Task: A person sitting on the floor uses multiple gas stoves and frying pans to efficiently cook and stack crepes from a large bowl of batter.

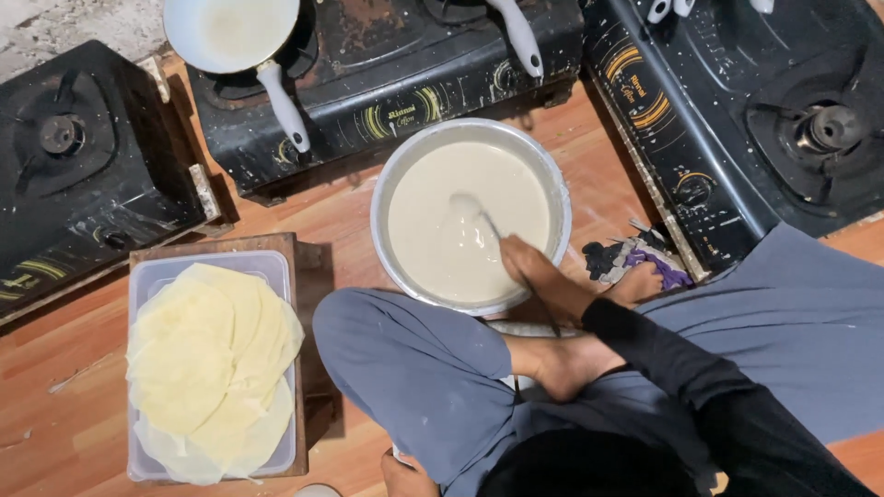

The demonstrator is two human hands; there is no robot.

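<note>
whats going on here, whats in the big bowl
A person sits cross-legged on a wooden floor. Their right hand holds a ladle dipped in pale batter in a large metal bowl. The left hand is barely visible at the bottom edge. A plastic tub of thin yellowish crepes sits beside them, with a white pan on a black stove.

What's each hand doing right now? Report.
Right hand: closed on the ladle in the batter bowl.
Left hand: mostly hidden; cannot tell.

Even soft light, faint shadows, sharp, slight edge distortion.
</note>
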